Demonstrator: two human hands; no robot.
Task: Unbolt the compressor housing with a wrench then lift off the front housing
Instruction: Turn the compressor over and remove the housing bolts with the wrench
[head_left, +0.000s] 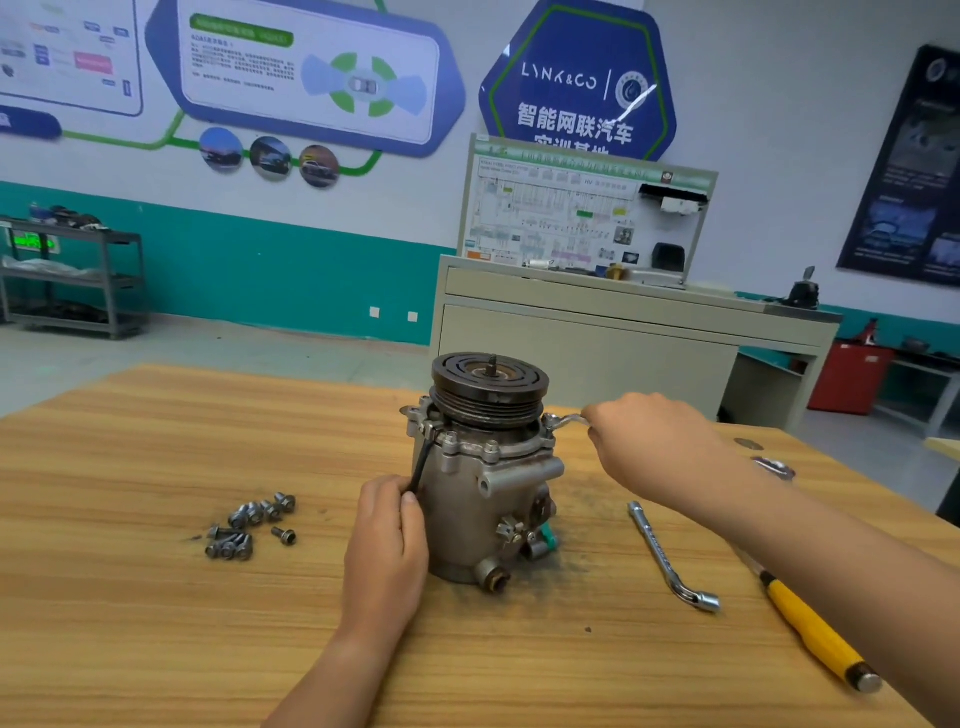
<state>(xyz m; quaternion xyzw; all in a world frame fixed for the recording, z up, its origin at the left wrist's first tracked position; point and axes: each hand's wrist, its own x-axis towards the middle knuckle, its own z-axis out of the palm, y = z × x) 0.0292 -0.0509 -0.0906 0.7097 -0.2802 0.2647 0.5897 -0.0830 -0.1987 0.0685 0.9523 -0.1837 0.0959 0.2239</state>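
Your grey cast-metal compressor (483, 499) stands upright near the middle of the pale wood-grain table (130, 597), black grooved pulley (491, 387) on top. The flanged front housing (470, 448) sits just under the pulley, with bolt heads showing round its rim.

Your left hand (387, 540) is at the compressor's eight o'clock, fingers curled and thumb pressed on a thin black bar (418, 467) that runs up to the flange. Your right hand (639, 441) is at two o'clock, fingers closed round the shank of a slim silver wrench (563, 422); its head meets the flange's right lug.

At nine o'clock, well apart, lies a loose pile of grey flanged bolts (249, 527), with bare wood all round it to the near and left edges. At four o'clock lies an L-shaped chrome socket wrench (670, 558), and beyond it a yellow-handled tool (810, 634) along the right edge, its metal cap close to the rim. The far edge runs just behind the pulley.
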